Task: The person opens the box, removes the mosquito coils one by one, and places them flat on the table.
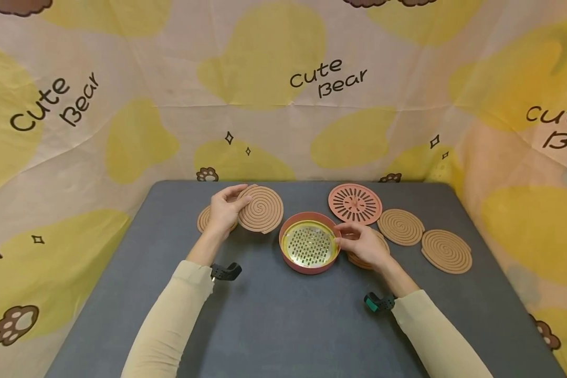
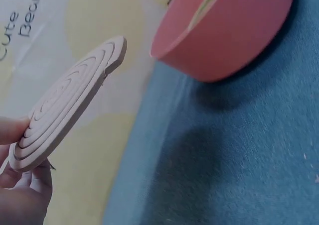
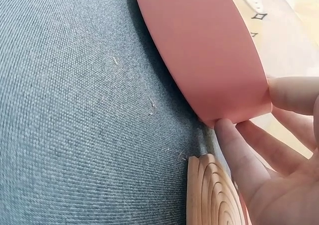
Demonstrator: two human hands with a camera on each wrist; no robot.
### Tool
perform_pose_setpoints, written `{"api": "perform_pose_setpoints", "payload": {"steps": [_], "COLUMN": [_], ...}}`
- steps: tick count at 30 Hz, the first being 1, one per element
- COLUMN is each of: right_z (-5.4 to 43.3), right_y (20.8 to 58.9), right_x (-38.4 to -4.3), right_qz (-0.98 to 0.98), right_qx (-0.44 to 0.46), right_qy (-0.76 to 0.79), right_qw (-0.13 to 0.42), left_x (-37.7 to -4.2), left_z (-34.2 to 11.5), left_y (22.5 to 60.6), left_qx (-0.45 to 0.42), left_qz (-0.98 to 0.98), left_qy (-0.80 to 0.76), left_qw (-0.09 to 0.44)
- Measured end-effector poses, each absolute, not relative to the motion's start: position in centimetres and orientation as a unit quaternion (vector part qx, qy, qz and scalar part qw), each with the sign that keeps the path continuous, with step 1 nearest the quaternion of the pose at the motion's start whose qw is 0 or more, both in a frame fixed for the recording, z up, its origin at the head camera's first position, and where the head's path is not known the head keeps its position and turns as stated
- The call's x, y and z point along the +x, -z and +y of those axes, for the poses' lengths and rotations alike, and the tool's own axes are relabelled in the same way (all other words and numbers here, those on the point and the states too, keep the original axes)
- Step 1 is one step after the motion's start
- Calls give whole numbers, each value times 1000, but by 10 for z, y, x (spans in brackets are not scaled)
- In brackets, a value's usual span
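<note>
My left hand (image 1: 223,212) pinches a brown spiral mosquito coil (image 1: 261,209) between thumb and fingers. The coil is tilted up, its flat face toward the head view; the left wrist view shows it raised off the table, nearly edge-on. At the centre stands a round pink mosquito coil holder (image 1: 310,270), with a yellow-rimmed, perforated metal plate (image 1: 310,244) inside. My right hand (image 1: 366,244) holds the holder by its right side, thumb and fingertips at the wall and rim. Another coil (image 1: 203,219) lies partly hidden behind my left hand.
A pink slotted lid (image 1: 354,203) lies behind the holder to the right. One coil (image 1: 380,241) lies partly under my right hand, and two more coils, a nearer-in one (image 1: 400,227) and an outer one (image 1: 447,251), lie farther right on the grey table (image 1: 293,325). A printed cloth hangs behind.
</note>
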State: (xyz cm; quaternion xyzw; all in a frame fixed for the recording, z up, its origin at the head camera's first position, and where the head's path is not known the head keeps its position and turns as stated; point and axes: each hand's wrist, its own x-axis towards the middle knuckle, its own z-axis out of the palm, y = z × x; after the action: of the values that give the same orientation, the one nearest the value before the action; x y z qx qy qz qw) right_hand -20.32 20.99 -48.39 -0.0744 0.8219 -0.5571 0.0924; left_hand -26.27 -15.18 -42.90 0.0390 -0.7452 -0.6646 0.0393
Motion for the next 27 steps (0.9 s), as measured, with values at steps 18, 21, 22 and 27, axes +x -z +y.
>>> {"api": "perform_pose_setpoints", "payload": {"steps": [18, 21, 22, 27], "right_z": [209, 209, 209, 209], "right_y": [482, 483, 483, 484], "right_x": [-202, -203, -203, -203], "right_qz": [826, 831, 832, 833], "right_qx": [-69, -70, -70, -69], "right_qy": [551, 545, 544, 542], "right_qw": [91, 89, 89, 90], "left_x": [-274, -275, -275, -275], "left_z": [-160, -159, -158, -155], "left_y": [489, 498, 500, 507], "left_qx": [72, 76, 75, 58], "left_qz": [-736, -737, -739, -768], "left_qy": [673, 671, 669, 637], "left_qw": [20, 24, 25, 21]}}
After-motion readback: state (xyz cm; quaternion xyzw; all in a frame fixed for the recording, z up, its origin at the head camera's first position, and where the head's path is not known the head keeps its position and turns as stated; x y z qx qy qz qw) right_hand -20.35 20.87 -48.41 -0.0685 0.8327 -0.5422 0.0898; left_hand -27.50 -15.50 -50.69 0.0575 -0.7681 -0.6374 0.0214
